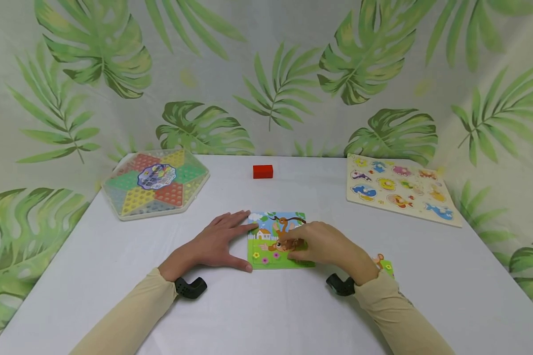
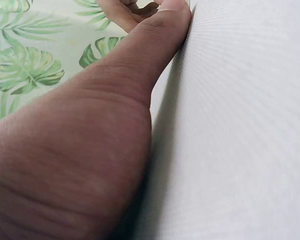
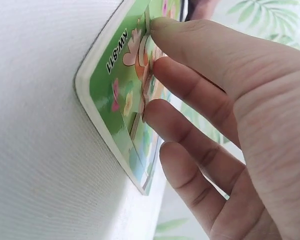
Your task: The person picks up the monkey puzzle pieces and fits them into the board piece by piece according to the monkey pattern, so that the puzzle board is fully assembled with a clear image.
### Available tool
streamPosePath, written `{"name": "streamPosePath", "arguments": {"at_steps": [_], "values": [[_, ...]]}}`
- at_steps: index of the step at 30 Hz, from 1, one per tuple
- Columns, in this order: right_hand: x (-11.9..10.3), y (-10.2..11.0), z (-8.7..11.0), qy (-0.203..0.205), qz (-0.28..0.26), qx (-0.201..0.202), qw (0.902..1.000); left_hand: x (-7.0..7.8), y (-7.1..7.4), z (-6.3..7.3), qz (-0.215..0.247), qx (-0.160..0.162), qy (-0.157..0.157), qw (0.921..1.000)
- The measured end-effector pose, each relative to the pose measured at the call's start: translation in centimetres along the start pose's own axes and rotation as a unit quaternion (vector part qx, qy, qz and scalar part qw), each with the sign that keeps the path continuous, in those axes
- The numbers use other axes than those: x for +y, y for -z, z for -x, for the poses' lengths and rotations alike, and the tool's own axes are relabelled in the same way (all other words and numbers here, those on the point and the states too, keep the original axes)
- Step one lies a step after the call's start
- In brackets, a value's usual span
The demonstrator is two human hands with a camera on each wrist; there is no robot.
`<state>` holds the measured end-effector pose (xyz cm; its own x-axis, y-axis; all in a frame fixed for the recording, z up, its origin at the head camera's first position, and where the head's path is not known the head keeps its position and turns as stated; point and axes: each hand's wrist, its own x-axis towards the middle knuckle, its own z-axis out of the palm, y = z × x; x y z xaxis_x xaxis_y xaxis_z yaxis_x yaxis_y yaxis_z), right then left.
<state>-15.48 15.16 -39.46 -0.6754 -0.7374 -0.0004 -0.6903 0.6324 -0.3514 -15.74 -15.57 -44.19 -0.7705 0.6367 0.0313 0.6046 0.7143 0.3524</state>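
Note:
A small jigsaw puzzle board (image 1: 259, 246) with a monkey, a house and flowers lies flat on the white table in the head view. My left hand (image 1: 219, 241) is spread at its left side, index finger and thumb at the board's edge. My right hand (image 1: 322, 243) is over the board's right half. In the right wrist view its thumb and fingers pinch a puzzle piece (image 3: 146, 82) that sits slightly raised within the board's frame. Most of that piece is hidden by the fingers. The left wrist view shows mainly the left thumb (image 2: 157, 45) against the table.
A loose puzzle piece (image 1: 387, 266) lies beside my right wrist, partly covered by the sleeve. Farther back are a hexagonal checkers board (image 1: 157, 190) at left, a red block (image 1: 263, 171) in the middle, and a sea-animal peg puzzle (image 1: 397, 190) at right.

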Motion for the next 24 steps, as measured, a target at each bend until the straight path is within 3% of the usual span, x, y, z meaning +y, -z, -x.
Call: {"name": "streamPosePath", "arguments": {"at_steps": [12,24], "values": [[0.6,-0.3,1.7,-0.013,-0.015,-0.009,0.9998,0.1,0.0,0.0,0.005,-0.001,-0.006,1.0],[2.1,-0.5,5.3,-0.017,-0.026,0.069,0.9971,0.1,0.1,0.2,0.008,-0.004,0.003,1.0]]}}
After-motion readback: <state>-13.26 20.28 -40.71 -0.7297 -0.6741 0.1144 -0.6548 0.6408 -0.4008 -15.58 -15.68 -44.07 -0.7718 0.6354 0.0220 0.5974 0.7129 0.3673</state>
